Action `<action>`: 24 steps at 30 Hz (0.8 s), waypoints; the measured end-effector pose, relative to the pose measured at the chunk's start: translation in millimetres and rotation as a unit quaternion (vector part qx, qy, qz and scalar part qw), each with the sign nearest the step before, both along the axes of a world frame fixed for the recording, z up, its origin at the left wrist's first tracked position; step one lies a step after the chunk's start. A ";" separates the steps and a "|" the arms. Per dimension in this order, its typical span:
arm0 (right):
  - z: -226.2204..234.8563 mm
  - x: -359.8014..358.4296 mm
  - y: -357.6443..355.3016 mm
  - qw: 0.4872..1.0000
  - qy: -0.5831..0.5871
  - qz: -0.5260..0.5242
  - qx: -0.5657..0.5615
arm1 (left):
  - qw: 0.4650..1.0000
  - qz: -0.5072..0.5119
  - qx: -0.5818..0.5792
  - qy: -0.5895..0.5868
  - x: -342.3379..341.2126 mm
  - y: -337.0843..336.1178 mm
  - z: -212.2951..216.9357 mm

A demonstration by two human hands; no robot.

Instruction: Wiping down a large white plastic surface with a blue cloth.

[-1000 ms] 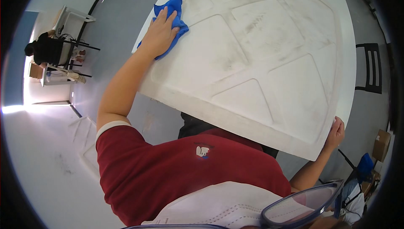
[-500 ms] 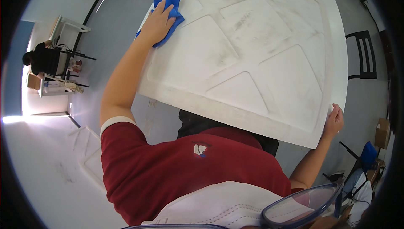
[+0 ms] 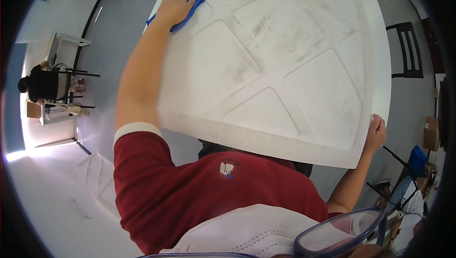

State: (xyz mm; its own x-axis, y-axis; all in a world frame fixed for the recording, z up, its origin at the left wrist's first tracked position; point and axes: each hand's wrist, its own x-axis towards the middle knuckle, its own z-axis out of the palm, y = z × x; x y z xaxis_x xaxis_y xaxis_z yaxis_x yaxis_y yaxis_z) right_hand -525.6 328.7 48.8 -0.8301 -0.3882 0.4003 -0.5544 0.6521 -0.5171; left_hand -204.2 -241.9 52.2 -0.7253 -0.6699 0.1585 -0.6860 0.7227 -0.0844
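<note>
A large white panel (image 3: 313, 101) with raised geometric outlines and grey smudges lies in front of me. My left hand (image 3: 175, 7) is at its far left edge, pressing a blue cloth (image 3: 194, 1) onto the surface. The fingers curl over the cloth, which bunches out on both sides of the hand. At the near right corner, my right hand (image 3: 376, 133) grips the panel's edge with closed fingers. Part of that grip is hidden behind the edge.
A black slatted chair (image 3: 409, 50) stands to the right. Beyond my right arm are a cardboard box (image 3: 431, 133) and a blue item (image 3: 418, 160). At the far left, a person in black (image 3: 45, 83) sits at a white table (image 3: 61, 115). A white frame (image 3: 100, 182) leans at the lower left.
My left hand has slid farther away along the left edge with the blue cloth, the arm stretching out more. My right hand keeps its place at the corner. The view has shifted slightly.
</note>
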 end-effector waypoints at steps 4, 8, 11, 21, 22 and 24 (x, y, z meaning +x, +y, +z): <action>1.8 1.8 1.9 0.999 -0.028 -0.026 -0.003 | 0.999 -0.035 -0.022 0.018 1.2 -7.1 -4.6; 12.0 9.2 -7.7 0.999 -0.021 -0.043 0.022 | 0.997 -0.048 -0.052 -0.008 1.4 -16.3 -9.3; 15.1 12.1 -9.8 0.999 -0.027 -0.041 0.009 | 0.997 -0.040 -0.067 -0.028 0.9 -18.3 -10.0; 14.0 12.4 -9.1 1.000 -0.016 -0.026 0.005 | 0.999 0.020 0.024 0.019 0.5 25.6 21.5; 13.7 12.4 -8.7 1.000 -0.009 -0.024 0.006 | 0.999 -0.009 0.041 0.028 -1.1 34.3 25.6; 11.9 11.3 -7.7 1.000 -0.004 -0.020 0.008 | 0.995 -0.053 0.074 0.035 -4.3 50.7 26.1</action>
State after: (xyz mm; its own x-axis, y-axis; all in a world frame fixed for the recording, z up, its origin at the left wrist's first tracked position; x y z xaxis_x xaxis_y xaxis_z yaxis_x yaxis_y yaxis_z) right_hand -514.3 320.9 60.7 -0.8487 -0.3598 0.3877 -0.5228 0.6819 -0.5116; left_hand -208.5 -191.2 78.3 -0.7838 -0.6102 0.1155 -0.6059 0.7922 0.0733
